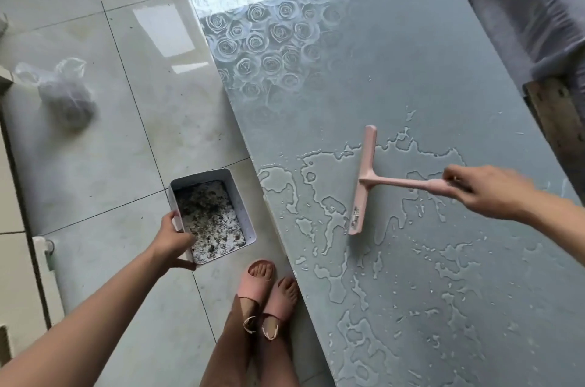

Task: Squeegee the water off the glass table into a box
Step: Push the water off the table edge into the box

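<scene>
Right hand (pixel 484 192): fingers curled round the handle end of the pink squeegee (pixel 364 181), firm grip, arm reached out over the desk (pixel 395 70). Left hand (pixel 172 241): clamped on the left wall of the box (pixel 240 212), holding it off the desk's left edge, down by the floor (pixel 110 133).

Key geometry: the blade's long axis ran roughly along the desk's length, near-parallel to the left edge. The handle stuck out to the right, toward the right hand. The blade sat in the middle of the water (pixel 332 212), with puddles on both sides and more nearer the person. The box lay to the blade's left, past the edge and below it, so the stroke looked like a straight pull leftward across the glass.

The box was just beside the edge, not touching it. I couldn't tell if its rim sat under the lip or short of it; likely needed closing up before water went over. It already held dark speckled debris.

Pink slippers (pixel 272 288) stood close to the edge, right where a miss would spill.
</scene>
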The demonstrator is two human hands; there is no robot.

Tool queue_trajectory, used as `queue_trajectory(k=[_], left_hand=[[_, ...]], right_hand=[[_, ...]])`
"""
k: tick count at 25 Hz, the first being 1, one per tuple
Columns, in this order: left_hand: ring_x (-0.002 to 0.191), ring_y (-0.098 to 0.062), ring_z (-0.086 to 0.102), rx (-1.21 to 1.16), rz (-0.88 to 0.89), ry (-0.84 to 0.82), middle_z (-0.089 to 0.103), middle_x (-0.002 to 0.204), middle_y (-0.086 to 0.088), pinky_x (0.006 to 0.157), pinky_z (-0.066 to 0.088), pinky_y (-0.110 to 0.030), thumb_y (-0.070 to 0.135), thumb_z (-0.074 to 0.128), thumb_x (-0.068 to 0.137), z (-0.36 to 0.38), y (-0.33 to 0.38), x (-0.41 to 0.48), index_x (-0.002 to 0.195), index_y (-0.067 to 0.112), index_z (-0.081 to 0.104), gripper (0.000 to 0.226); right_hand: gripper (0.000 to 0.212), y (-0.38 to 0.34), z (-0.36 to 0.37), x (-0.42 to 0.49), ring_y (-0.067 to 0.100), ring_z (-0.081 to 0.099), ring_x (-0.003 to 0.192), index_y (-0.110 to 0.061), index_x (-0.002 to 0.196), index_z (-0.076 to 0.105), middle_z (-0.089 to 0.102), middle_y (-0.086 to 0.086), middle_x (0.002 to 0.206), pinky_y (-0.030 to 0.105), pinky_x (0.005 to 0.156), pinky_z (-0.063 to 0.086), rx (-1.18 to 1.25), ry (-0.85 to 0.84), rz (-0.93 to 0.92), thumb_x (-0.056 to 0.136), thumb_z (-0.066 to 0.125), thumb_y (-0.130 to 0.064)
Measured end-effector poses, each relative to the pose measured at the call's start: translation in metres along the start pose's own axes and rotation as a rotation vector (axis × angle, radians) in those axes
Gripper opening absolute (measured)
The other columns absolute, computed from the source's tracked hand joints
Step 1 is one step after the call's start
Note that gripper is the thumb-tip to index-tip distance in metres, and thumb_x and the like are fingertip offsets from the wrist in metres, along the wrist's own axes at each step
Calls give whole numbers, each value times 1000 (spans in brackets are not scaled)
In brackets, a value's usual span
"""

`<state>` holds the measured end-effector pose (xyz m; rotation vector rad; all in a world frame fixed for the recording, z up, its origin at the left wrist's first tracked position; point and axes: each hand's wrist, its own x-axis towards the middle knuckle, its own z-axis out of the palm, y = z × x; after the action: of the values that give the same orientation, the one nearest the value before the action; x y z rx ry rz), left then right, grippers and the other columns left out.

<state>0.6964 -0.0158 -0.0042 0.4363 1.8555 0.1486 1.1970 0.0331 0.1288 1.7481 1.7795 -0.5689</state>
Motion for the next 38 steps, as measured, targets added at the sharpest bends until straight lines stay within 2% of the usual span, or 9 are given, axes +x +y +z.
queue_trajectory(k=[6, 9, 13, 15, 17, 22, 28, 35, 38], left_hand=[[87, -27, 51, -40, 85, -14, 50, 101, -15, 39, 53, -41, -11, 50, 88, 26, 4, 51, 148, 28, 15, 79], [93, -28, 53, -65, 104, -14, 52, 108, -16, 40, 54, -40, -10, 52, 88, 34, 5, 64, 148, 30, 17, 81], [92, -19, 59, -119, 144, -68, 52, 118, -12, 46, 57, -39, -8, 56, 86, 40, -2, 62, 148, 34, 21, 83], [93, -18, 60, -136, 155, -84, 51, 119, -11, 49, 58, -38, -7, 57, 86, 42, -5, 61, 147, 35, 22, 82], [93, -16, 60, -160, 153, -97, 50, 121, -10, 51, 58, -39, -5, 58, 86, 39, -7, 61, 147, 36, 23, 82], [96, -20, 61, -171, 145, -141, 49, 130, -15, 57, 60, -44, -5, 59, 85, 33, -6, 64, 147, 37, 25, 83], [92, -18, 61, -181, 144, -153, 49, 129, -16, 55, 59, -45, -6, 59, 85, 30, 1, 67, 148, 36, 23, 83], [95, -20, 61, -198, 132, -163, 47, 127, -13, 55, 59, -44, -3, 61, 85, 28, 3, 69, 147, 36, 25, 82], [97, -19, 61, -200, 131, -159, 47, 127, -12, 55, 59, -44, -3, 62, 84, 25, 3, 69, 146, 37, 26, 82]], right_hand=[[22, 35, -1, 51, 21, 52, 66, -34, 87, 50, 49, -13, 65, 32, 60, 40, 14, -7, 22, 90, 46, -55], [9, 37, 7, 68, 19, 49, 57, -35, 88, 56, 48, -17, 59, 31, 58, 37, 63, 60, -10, 90, 54, -44], [10, 6, 29, 76, 24, 49, 65, -35, 96, 59, 56, -5, 68, 33, 66, 36, 170, 78, -117, 90, 55, -41], [10, -15, 28, 85, 23, 48, 62, -36, 95, 59, 53, -9, 64, 33, 67, 35, 195, 86, -165, 90, 53, -43], [15, -26, 21, 90, 19, 48, 58, -42, 91, 57, 50, -18, 58, 34, 65, 37, 197, 69, -166, 87, 48, -54], [32, -15, 0, 75, 15, 53, 55, -48, 86, 57, 51, -16, 50, 34, 59, 44, 230, 110, -78, 72, 41, -73], [31, -44, -10, 89, -5, 41, 52, -39, 90, 59, 42, -28, 53, 32, 64, 28, 101, 117, -136, 83, 40, -62], [18, -54, -11, 91, -6, 31, 47, -30, 93, 65, 34, -29, 51, 32, 64, 26, 88, 194, -147, 90, 55, -44], [17, -70, -4, 95, 0, 45, 52, -30, 97, 67, 53, -27, 61, 30, 60, 27, 109, 203, -216, 90, 56, -41]])
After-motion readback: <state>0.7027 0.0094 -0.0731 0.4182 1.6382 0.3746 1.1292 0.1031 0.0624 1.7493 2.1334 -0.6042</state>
